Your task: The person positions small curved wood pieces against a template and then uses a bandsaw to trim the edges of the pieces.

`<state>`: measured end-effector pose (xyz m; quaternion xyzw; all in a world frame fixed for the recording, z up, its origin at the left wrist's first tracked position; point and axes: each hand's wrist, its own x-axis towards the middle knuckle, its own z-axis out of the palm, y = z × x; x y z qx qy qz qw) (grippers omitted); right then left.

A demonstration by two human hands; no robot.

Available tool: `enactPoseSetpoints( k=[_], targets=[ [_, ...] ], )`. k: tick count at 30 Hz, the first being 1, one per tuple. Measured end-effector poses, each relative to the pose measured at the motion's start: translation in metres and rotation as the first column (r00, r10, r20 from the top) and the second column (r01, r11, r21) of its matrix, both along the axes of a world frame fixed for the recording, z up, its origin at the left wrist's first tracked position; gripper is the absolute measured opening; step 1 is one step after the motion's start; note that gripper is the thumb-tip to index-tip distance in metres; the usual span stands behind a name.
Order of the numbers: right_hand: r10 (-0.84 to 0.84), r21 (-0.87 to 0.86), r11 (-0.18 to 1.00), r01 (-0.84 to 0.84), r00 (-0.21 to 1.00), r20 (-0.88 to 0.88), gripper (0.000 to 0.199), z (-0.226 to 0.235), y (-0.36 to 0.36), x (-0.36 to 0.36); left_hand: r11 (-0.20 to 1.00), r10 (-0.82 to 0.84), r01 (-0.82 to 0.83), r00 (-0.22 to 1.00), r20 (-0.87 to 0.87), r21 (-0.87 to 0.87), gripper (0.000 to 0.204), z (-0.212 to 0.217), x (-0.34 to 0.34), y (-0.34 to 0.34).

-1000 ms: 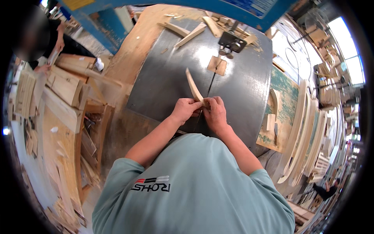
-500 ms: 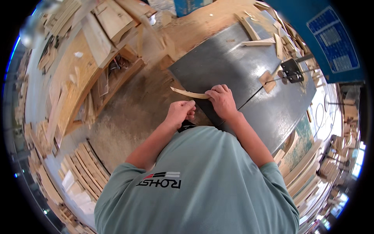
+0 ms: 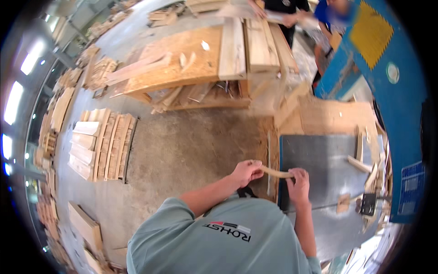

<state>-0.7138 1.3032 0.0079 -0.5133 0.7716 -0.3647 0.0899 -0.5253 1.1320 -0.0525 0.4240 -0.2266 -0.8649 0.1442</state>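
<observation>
A short, slightly curved strip of wood (image 3: 276,172) spans the gap between my two hands in front of my body. Its left end is pinched by my left hand (image 3: 247,174), its right end by my right hand (image 3: 299,184). Under the right hand lies the near-left edge of a dark metal machine table (image 3: 326,157); the left hand is over the bare floor beside it. Several wood offcuts (image 3: 359,164) lie at the table's far right.
The blue machine body (image 3: 401,123) rises at the right, with a dark guide block (image 3: 367,204) over the table. Ahead stands a wooden workbench (image 3: 182,57) with boards on it. Stacked wood pieces (image 3: 107,146) sit on the floor at left. Two people (image 3: 285,9) are beyond the bench.
My view has turned toward the left, bringing the workbench and two people into sight. My left hand, earlier apart from the strip, now grips its left end. The right hand still holds it.
</observation>
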Motion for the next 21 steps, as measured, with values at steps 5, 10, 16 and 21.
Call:
enactPoseSetpoints(
  k=[5, 10, 16, 21],
  targets=[
    [0.230, -0.057, 0.972, -0.228, 0.972, 0.039, 0.032, -0.004, -0.042, 0.047, 0.956, 0.282, -0.274, 0.957, 0.067, -0.100, 0.016, 0.012, 0.076, 0.004],
    [0.508, 0.118, 0.843, -0.524, 0.849, 0.144, 0.031, -0.025, -0.088, 0.087, 0.887, 0.460, -0.445, 0.875, 0.152, -0.122, 0.016, 0.013, 0.141, -0.007],
    [0.541, 0.145, 0.802, -0.579, 0.808, 0.231, 0.027, -0.049, -0.169, 0.131, 0.846, 0.532, -0.522, 0.840, 0.107, -0.111, 0.019, -0.027, 0.188, -0.081],
    [0.598, 0.103, 0.791, -0.603, 0.798, 0.078, 0.024, -0.051, -0.299, 0.159, 0.853, 0.509, -0.496, 0.859, 0.052, -0.160, 0.023, -0.013, 0.230, -0.195]
  ],
)
